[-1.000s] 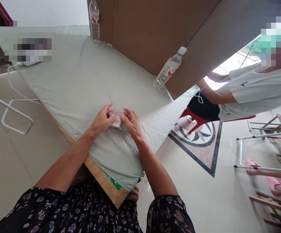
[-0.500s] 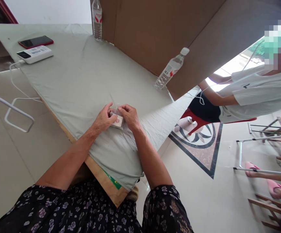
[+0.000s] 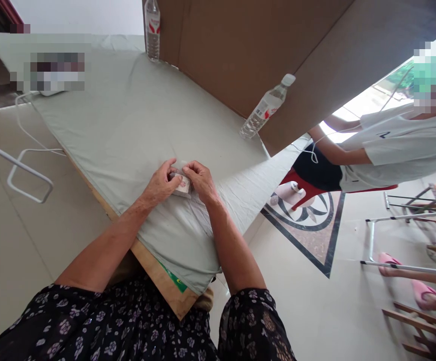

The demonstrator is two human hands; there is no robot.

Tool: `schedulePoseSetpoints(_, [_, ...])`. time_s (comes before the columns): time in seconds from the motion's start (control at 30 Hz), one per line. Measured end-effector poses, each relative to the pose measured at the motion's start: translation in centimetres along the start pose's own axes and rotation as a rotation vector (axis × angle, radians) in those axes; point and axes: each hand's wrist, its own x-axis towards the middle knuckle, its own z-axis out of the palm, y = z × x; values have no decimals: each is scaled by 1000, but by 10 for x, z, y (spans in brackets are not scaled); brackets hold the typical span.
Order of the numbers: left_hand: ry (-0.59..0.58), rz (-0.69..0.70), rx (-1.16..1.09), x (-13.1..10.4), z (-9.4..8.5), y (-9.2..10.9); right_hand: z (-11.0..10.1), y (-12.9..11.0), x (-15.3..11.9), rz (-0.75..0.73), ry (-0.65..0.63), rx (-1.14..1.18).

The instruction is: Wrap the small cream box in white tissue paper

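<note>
A small pale box [image 3: 182,188] with a reddish print lies low over the cloth, close to the table's near corner. Its left side is gripped by my left hand [image 3: 159,184], the thumb pressing on top. My right hand [image 3: 201,181] is at the box's far right edge, thumb and forefinger pinched on clear plastic film [image 3: 183,166] around it. The fingers partly cover the box, and how far the film wraps it is hard to see.
A grey-green cloth [image 3: 105,110] covers the table. One clear bottle [image 3: 152,32] stands at the back; another bottle [image 3: 266,108] is beside a large brown cardboard panel [image 3: 233,55]. A person in a white shirt [image 3: 406,148] sits on the right. A white cable [image 3: 24,125] hangs left.
Both hands stay in nearly the same place. The box has tilted slightly, and its near side shows clear film now. The bottles have not moved.
</note>
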Motion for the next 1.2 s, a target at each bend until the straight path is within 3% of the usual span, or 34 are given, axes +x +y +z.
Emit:
schedulePoseSetpoints(0.27, [9, 9, 30, 2, 0, 1, 2, 2, 1, -107, 63, -113])
schedulePoseSetpoints(0.53, [37, 56, 124, -1, 1, 0, 3, 2, -2, -157, 65, -47])
schedulePoseSetpoints(0.73, [136, 87, 222, -2, 8, -2, -1, 7, -5, -155, 17, -89])
schedulePoseSetpoints(0.87, [195, 78, 232, -2, 11, -3, -7, 9, -10, -319, -33, -262])
schedulePoseSetpoints(1.03, [165, 91, 159, -2, 9, -1, -13, 4, -30, -520, -55, -653])
schedulePoseSetpoints(1.13, [163, 85, 145, -2, 8, 0, -13, 2, -43, -553, -53, -866])
schedulePoseSetpoints(1.2, [172, 83, 136, -2, 7, 1, -14, 3, -48, -547, -26, -872])
